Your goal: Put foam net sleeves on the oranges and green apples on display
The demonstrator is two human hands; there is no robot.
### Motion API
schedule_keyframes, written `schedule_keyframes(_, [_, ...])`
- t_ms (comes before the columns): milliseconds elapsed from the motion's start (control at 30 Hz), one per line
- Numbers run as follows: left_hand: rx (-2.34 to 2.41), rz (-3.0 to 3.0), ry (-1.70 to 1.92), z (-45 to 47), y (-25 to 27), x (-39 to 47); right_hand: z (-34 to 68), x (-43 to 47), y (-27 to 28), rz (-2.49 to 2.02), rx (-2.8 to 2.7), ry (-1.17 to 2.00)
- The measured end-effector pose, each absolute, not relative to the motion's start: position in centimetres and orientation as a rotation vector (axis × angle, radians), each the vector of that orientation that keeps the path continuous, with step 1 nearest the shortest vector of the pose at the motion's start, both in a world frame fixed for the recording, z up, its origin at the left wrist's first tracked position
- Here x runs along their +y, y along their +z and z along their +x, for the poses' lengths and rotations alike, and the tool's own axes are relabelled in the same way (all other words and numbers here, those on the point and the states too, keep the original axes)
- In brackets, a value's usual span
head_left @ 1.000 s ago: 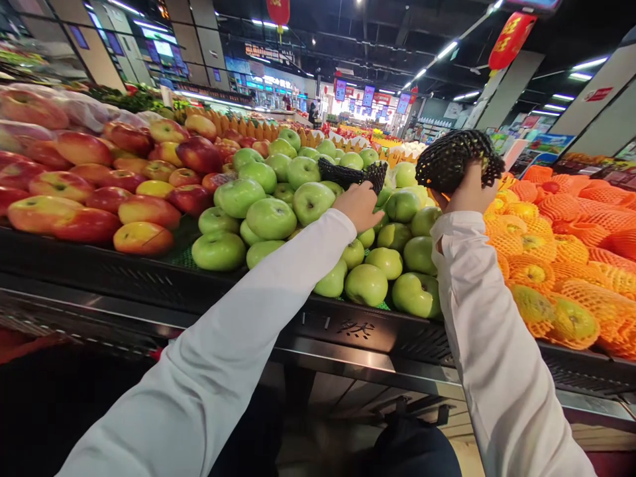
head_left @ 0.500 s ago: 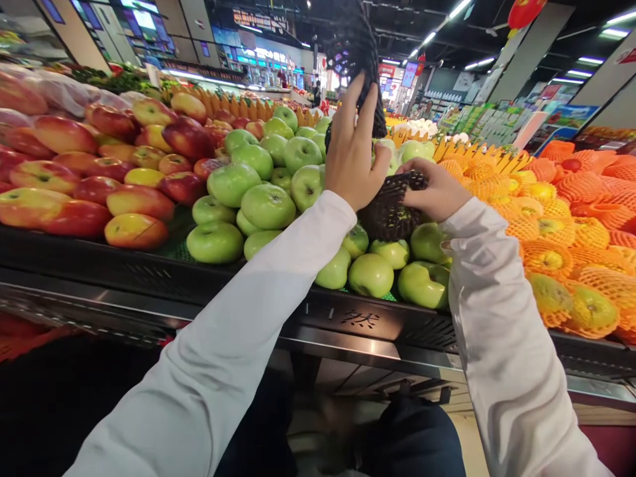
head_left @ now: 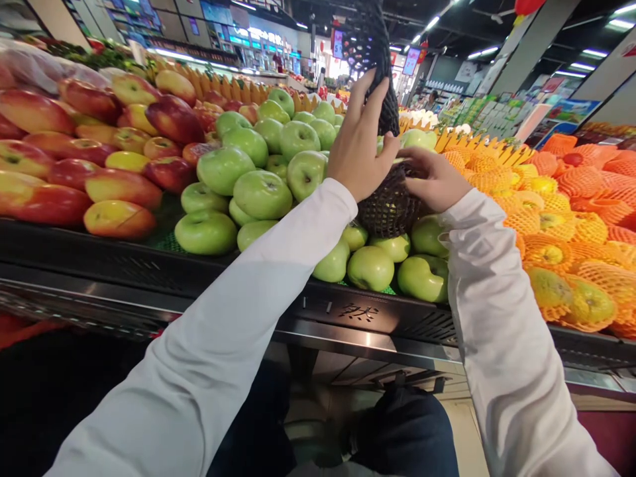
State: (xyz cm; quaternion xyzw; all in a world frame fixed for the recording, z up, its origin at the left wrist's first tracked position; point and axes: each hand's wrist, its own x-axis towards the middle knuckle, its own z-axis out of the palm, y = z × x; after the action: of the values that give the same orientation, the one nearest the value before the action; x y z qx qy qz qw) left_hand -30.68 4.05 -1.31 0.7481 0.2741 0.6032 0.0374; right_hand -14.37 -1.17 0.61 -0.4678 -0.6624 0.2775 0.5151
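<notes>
My left hand (head_left: 362, 142) is closed round a bundle of black foam fruit nets (head_left: 375, 59) that stands up between its fingers. Its thumb side is beside a black foam net (head_left: 389, 209) sitting low over the green apples (head_left: 263, 193). Green shows through that net's mesh, so a fruit seems to be inside. My right hand (head_left: 434, 179) pinches the net's upper right edge between thumb and fingers. Part of the net lies hidden behind my left hand. Bare green apples, one of them at the front (head_left: 370, 268), lie just below it.
Red-yellow apples (head_left: 122, 185) are heaped on the left. To the right are fruits in orange foam nets (head_left: 551, 252) and red foam nets (head_left: 596, 182). A black tray edge (head_left: 318, 301) runs along the front, above a metal rail. Yellow picket dividers (head_left: 199, 86) stand behind.
The lower net now looks rounder and more drawn over its contents, with my right fingers at its upper edge. Both hands stay close together. The view has shifted slightly.
</notes>
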Motion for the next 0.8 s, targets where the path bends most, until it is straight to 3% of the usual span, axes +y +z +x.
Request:
schedule_keyframes(100, [0.858,2.275,1.851,-30.6,-1.2,3.9,-14.1,-1.8,1.8,-1.038,-1.506,0.746])
schedule_keyframes(267, [0.884,2.340,1.905,-30.9,-0.4,2.5,-13.1,-1.0,1.9,-0.805,-1.349,0.575])
schedule_keyframes(800, [0.814,2.327,1.843,-30.8,0.0,0.6,-13.8,-0.8,0.7,-0.894,-1.529,0.402])
